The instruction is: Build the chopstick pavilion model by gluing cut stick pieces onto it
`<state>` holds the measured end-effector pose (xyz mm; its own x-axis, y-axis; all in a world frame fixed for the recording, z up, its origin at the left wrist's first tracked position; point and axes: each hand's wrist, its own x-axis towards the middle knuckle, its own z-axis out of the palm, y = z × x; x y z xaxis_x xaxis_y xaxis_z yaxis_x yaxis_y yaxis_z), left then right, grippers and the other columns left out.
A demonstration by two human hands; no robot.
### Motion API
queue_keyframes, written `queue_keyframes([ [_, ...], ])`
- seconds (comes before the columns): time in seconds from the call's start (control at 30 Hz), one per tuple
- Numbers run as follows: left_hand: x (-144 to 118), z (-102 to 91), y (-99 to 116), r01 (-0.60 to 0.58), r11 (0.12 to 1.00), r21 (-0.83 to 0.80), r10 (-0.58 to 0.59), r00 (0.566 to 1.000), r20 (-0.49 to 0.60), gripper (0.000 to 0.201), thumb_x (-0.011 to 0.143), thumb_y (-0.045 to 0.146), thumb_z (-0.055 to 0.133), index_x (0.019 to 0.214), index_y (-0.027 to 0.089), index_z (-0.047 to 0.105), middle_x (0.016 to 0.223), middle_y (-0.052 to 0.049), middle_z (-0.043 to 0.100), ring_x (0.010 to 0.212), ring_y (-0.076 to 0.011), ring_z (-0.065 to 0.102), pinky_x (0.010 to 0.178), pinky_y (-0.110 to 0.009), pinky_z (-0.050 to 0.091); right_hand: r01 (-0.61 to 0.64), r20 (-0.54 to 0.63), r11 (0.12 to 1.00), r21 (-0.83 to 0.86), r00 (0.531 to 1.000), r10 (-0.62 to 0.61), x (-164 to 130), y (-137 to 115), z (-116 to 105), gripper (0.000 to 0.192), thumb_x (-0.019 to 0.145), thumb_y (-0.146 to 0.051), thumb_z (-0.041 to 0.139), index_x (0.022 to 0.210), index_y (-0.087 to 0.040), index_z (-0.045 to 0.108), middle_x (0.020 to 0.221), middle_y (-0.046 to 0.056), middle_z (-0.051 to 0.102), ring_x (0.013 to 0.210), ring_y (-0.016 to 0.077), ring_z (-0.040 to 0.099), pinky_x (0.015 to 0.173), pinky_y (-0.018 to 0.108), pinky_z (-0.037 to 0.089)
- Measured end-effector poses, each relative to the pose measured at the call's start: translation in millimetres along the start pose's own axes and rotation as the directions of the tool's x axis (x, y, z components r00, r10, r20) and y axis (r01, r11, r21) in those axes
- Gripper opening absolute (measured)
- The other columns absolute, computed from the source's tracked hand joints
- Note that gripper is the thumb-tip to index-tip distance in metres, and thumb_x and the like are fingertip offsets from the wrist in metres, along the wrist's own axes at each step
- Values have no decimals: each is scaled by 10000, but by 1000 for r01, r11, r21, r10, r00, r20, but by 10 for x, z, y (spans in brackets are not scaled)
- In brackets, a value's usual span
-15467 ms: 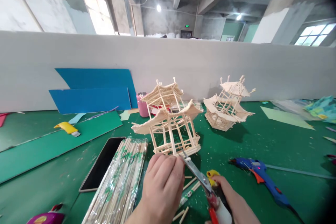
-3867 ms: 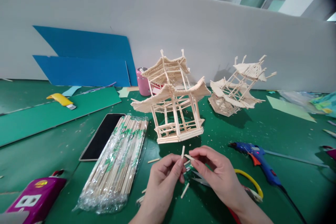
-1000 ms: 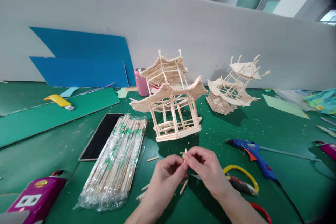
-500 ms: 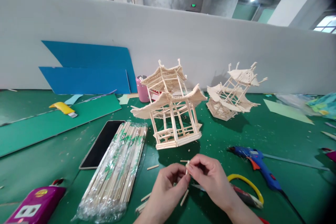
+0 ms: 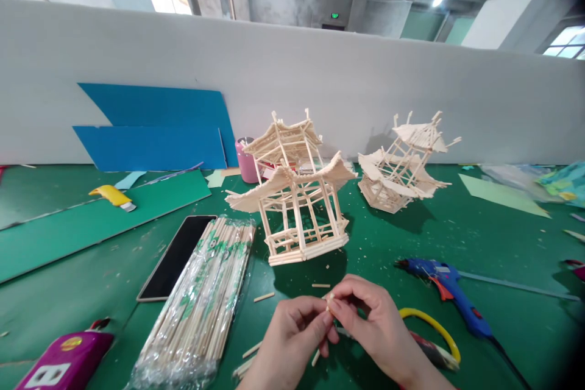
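My left hand (image 5: pixel 292 338) and my right hand (image 5: pixel 375 323) meet low in the middle of the view, fingertips pinched together on a small piece of wooden stick (image 5: pixel 329 300). Most of that piece is hidden by the fingers. Just beyond them stands a pavilion model (image 5: pixel 301 213) built of wooden sticks, with two tiers of curved roof. Short cut sticks lie around the hands: one (image 5: pixel 264 297) to the left, another (image 5: pixel 320 285) in front, and several (image 5: pixel 247 362) beside my left wrist. Partly under my right hand is a tool with a yellow handle (image 5: pixel 441 329).
A blue glue gun (image 5: pixel 450 283) lies at right, its cord running toward the front edge. Behind it a second stick pavilion (image 5: pixel 402 173) leans tilted. At left are bagged sticks (image 5: pixel 201 292), a phone (image 5: pixel 176 259), a yellow utility knife (image 5: pixel 111 196) and a purple power strip (image 5: pixel 68 359).
The view has tipped up slightly, so things sit lower in it. My fingertips have closed in further around the small stick piece, and less of it shows.
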<state>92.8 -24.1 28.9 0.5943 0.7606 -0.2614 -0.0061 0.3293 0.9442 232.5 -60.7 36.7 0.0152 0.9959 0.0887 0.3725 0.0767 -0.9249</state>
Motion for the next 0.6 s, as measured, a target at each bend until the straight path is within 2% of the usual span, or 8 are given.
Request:
queue_keyframes([
  [0.33, 15, 35, -52, 55, 963, -263, -38, 997, 72, 265, 711, 363, 622, 670, 103, 586, 552, -9, 546, 471, -72, 463, 485, -196, 335, 41, -42, 998, -44, 998, -43, -61, 18, -26, 243, 814, -301, 504, 625, -163, 568, 593, -11, 467, 556, 111, 445, 506, 220, 352],
  [0.47, 19, 56, -60, 32, 979, -201, -23, 999, 46, 284, 721, 378, 609, 669, 100, 584, 537, 2, 529, 450, -64, 453, 463, -188, 318, 59, -45, 997, -40, 997, -61, -49, -9, -37, 241, 817, -299, 498, 634, -167, 584, 597, 0, 499, 565, 119, 480, 518, 223, 380],
  [0.6, 23, 82, -27, 37, 990, -135, -36, 999, 6, 294, 722, 380, 606, 687, 89, 600, 535, 3, 521, 445, -58, 435, 453, -186, 306, 68, -19, 996, -65, 997, -70, -114, -12, -160, 150, 828, -263, 471, 820, -192, 603, 727, 20, 580, 653, 133, 552, 580, 221, 438],
])
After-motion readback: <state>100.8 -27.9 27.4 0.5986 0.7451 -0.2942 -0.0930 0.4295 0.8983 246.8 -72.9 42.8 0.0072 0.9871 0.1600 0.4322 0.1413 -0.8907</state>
